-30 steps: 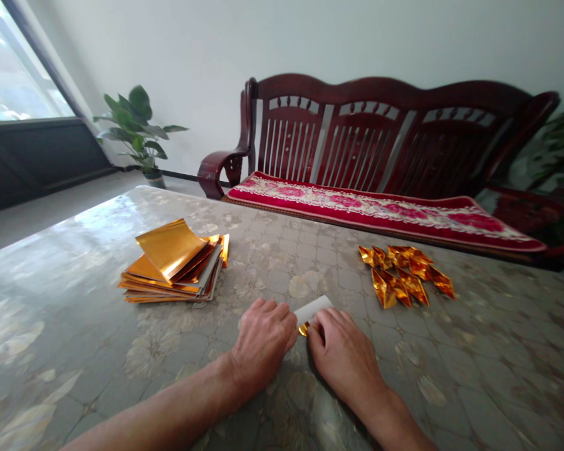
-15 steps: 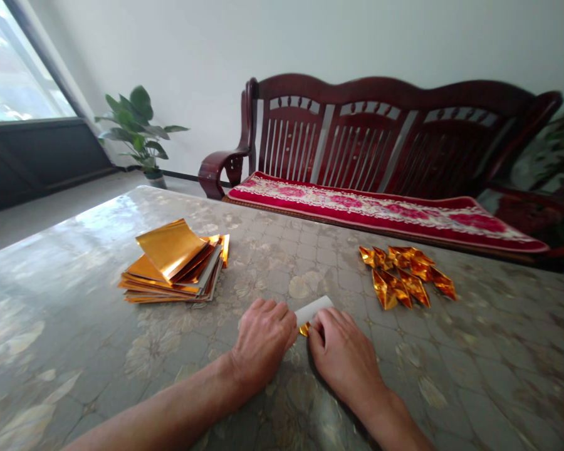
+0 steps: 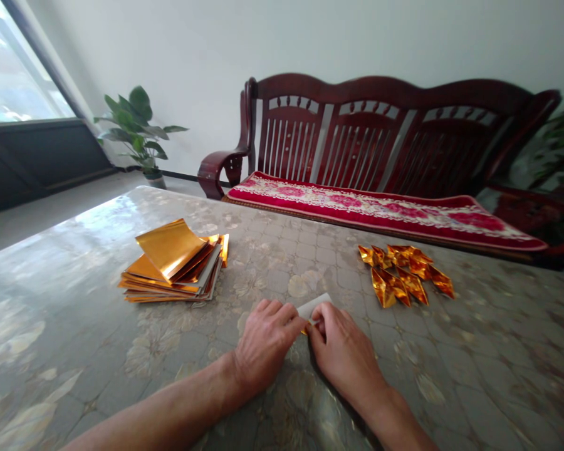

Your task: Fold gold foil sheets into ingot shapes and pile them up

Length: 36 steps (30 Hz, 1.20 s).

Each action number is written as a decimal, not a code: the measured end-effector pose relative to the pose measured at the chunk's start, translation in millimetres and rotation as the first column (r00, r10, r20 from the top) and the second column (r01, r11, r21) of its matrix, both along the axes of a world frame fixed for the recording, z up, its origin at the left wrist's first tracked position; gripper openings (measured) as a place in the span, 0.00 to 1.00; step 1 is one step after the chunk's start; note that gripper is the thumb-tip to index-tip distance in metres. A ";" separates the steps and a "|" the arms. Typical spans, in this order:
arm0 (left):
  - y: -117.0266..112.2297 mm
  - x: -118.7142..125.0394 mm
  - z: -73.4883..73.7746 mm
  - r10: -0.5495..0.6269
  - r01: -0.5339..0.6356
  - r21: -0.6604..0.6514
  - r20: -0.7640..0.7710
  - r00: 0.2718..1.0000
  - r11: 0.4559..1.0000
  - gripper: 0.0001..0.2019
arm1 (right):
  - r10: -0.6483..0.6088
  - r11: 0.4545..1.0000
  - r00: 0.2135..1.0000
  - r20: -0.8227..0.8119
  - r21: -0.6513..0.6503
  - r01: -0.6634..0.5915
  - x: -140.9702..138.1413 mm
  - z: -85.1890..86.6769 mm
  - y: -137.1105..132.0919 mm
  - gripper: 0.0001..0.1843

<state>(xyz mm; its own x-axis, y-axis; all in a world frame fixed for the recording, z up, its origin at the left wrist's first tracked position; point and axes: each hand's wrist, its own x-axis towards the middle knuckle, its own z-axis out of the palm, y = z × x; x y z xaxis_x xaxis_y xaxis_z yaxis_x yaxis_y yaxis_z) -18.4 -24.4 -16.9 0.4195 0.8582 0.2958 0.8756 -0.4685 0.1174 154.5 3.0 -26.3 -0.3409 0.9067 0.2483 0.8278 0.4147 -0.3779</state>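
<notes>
Between my hands, low over the table, is a sheet of gold foil paper [image 3: 314,305] with its pale grey back facing up and a bit of gold showing at the near edge. My left hand [image 3: 269,338] is closed on its left end, thumb reaching toward the middle. From the other side my right hand [image 3: 341,344] pinches the near edge with curled fingers. Both hands cover much of the paper, so its folds are partly hidden. Off to the left lies an uneven stack of gold foil paper [image 3: 169,272]. Several folded gold foil pieces [image 3: 395,275] sit grouped to the right.
The table [image 3: 207,376] has a patterned, glossy cover. Beyond its far edge stands a dark wooden bench [image 3: 371,134] with a red floral cushion [image 3: 357,200]. A potted plant [image 3: 141,128] is on the floor at the back left, near a window [image 3: 19,69].
My left thumb has moved right along the paper toward my right fingers. My right fingers have shifted slightly and cover more of the grey side. The stack and folded pieces stay put.
</notes>
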 end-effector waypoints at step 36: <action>-11.9 11.5 1.7 -0.155 0.140 -0.071 -0.308 0.939 0.988 0.09 | -0.089 0.984 0.970 -0.226 -0.173 0.050 33.9 -1.6 18.0 0.09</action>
<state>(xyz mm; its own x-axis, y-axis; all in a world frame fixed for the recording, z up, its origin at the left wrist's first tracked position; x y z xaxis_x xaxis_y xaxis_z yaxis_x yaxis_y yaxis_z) -6.9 -36.3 -15.2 0.6069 0.7896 0.0908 0.7935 -0.5956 -0.1246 188.4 21.0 -27.9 -0.2261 0.9612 0.1579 0.7336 0.2746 -0.6216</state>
